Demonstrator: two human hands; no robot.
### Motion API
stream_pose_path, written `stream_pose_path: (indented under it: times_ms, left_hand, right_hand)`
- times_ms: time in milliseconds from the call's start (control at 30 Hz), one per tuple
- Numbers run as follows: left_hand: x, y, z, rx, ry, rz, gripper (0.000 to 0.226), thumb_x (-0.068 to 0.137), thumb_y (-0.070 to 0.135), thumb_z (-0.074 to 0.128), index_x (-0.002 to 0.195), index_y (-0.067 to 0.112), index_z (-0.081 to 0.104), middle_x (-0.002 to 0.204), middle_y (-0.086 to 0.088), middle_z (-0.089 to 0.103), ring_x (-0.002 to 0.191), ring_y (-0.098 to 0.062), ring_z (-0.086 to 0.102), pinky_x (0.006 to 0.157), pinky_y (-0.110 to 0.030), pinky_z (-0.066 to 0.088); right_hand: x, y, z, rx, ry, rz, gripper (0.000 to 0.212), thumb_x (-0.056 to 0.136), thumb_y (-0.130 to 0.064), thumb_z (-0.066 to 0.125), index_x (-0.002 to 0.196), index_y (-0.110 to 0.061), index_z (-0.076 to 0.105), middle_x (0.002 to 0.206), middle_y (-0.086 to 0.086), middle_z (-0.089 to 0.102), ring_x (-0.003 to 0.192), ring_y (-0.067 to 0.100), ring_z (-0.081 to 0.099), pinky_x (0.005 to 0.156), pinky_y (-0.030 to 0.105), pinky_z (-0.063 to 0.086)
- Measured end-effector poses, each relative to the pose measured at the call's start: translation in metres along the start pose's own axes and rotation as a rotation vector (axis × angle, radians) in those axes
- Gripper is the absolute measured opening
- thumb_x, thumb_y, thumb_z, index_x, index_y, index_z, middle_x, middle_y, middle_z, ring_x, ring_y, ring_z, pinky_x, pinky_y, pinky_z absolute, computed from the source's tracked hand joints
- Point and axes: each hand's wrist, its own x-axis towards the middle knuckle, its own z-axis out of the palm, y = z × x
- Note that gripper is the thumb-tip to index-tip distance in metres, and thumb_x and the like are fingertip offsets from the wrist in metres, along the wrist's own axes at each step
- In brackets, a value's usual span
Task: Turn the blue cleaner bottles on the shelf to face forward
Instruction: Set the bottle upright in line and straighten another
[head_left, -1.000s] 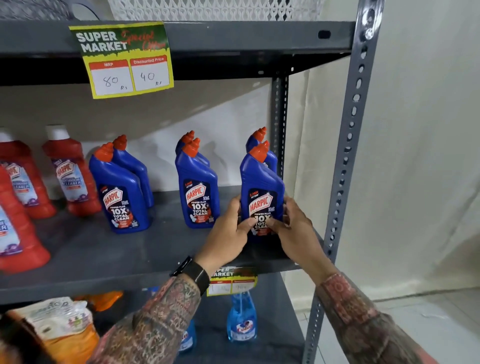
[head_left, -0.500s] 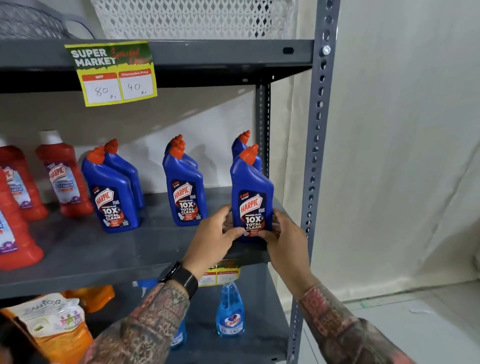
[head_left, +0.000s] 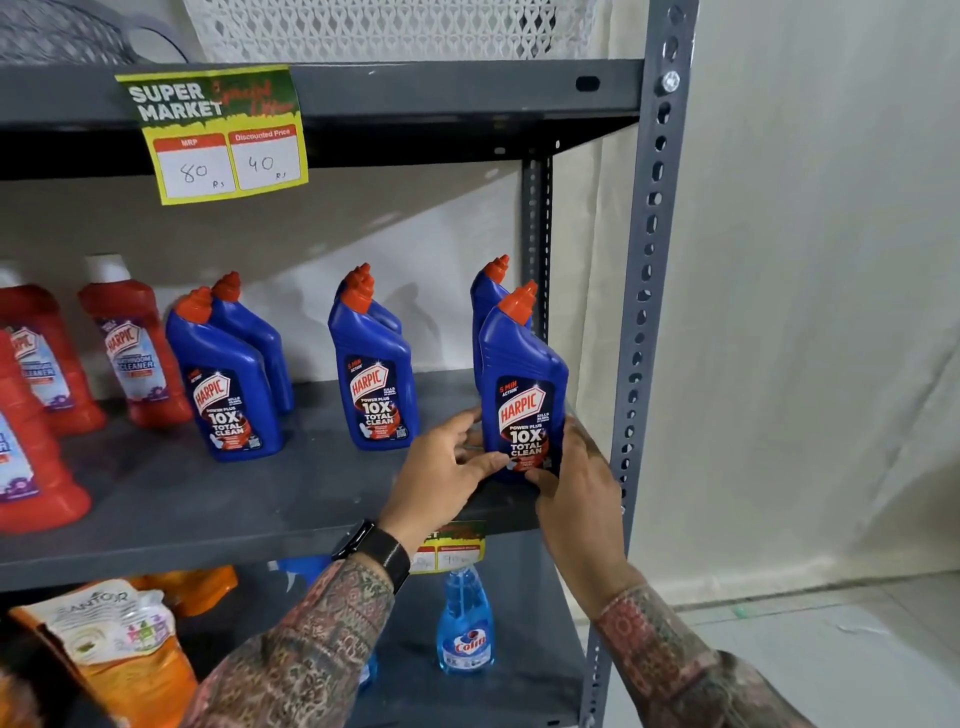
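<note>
Your left hand (head_left: 441, 475) and right hand (head_left: 579, 483) both grip the rightmost front blue bottle (head_left: 522, 395) low on its body, at the right end of the grey shelf (head_left: 171, 499), near its front edge. Your left fingers (head_left: 485, 460) wrap over the lower left of the label, and your right fingers (head_left: 543, 475) curl around the lower right corner, so the bottle is clasped between the two hands. The bottle stands upright, or close to it, with its label turned toward you and its orange cap angled to the right. Just behind it stands a second blue bottle (head_left: 485, 296), mostly hidden, with only its shoulder and cap showing. To the left, well apart from your hands, a middle blue bottle (head_left: 376, 384) faces forward with another tucked behind it, and further left a third front bottle (head_left: 226, 389) also shows its label, with one more behind it. Red bottles (head_left: 132, 348) fill the left part of the same shelf. A yellow price tag (head_left: 223, 135) hangs from the shelf edge above. On the shelf below you, a light blue spray bottle (head_left: 465, 629) stands under your hands, and an orange pouch (head_left: 109, 654) lies at the lower left. A dark watch (head_left: 376, 551) sits on your left wrist.
</note>
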Motion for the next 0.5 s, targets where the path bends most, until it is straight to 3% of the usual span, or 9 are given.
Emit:
stream_pose_path:
  times_ms: [133, 267, 333, 400, 500]
  left_hand:
    - [0.0, -0.001, 0.0, -0.022, 0.006, 0.003, 0.057, 0.089, 0.021, 0.081, 0.142, 0.029, 0.06, 0.111, 0.014, 0.077, 0.093, 0.014, 0.071, 0.08, -0.006, 0.055]
    - [-0.004, 0.002, -0.005, -0.03, -0.046, 0.006, 0.055, 0.091, 0.026, 0.08, 0.143, 0.03, 0.061, 0.121, 0.015, 0.075, 0.099, 0.015, 0.069, 0.098, -0.021, 0.057]
    - [-0.008, -0.001, -0.015, -0.016, -0.083, -0.018, 0.062, 0.092, 0.028, 0.078, 0.149, 0.029, 0.055, 0.124, 0.014, 0.071, 0.098, 0.013, 0.067, 0.09, -0.014, 0.054]
    - [-0.015, -0.009, -0.034, 0.031, -0.08, -0.026, 0.063, 0.093, 0.03, 0.076, 0.151, 0.028, 0.053, 0.13, 0.011, 0.072, 0.103, 0.007, 0.068, 0.085, -0.01, 0.052]
    - [-0.028, -0.025, -0.074, 0.044, -0.024, -0.047, 0.05, 0.092, 0.03, 0.077, 0.141, 0.029, 0.065, 0.123, 0.01, 0.077, 0.105, 0.002, 0.073, 0.095, -0.02, 0.058]
  right_hand:
    - [-0.001, -0.002, -0.002, -0.004, -0.015, 0.009, 0.073, 0.093, -0.013, 0.071, 0.157, -0.01, 0.037, 0.143, 0.01, 0.062, 0.123, 0.028, 0.065, 0.098, 0.04, 0.055]
    - [-0.009, -0.004, -0.005, 0.063, 0.028, 0.018, 0.072, 0.094, -0.01, 0.071, 0.158, -0.014, 0.038, 0.144, 0.01, 0.061, 0.125, 0.027, 0.063, 0.1, 0.038, 0.053]
    - [-0.019, -0.006, -0.005, 0.127, 0.083, 0.019, 0.069, 0.093, -0.009, 0.072, 0.155, -0.017, 0.043, 0.143, 0.007, 0.059, 0.125, 0.023, 0.062, 0.097, 0.032, 0.051]
    - [-0.03, -0.009, 0.001, 0.154, 0.14, -0.011, 0.061, 0.092, -0.009, 0.074, 0.148, -0.016, 0.051, 0.141, 0.007, 0.058, 0.124, 0.024, 0.062, 0.095, 0.036, 0.057]
    - [-0.046, -0.023, 0.013, 0.13, 0.223, -0.089, 0.04, 0.095, -0.023, 0.065, 0.133, -0.009, 0.063, 0.132, 0.011, 0.062, 0.124, 0.028, 0.062, 0.088, 0.042, 0.063]
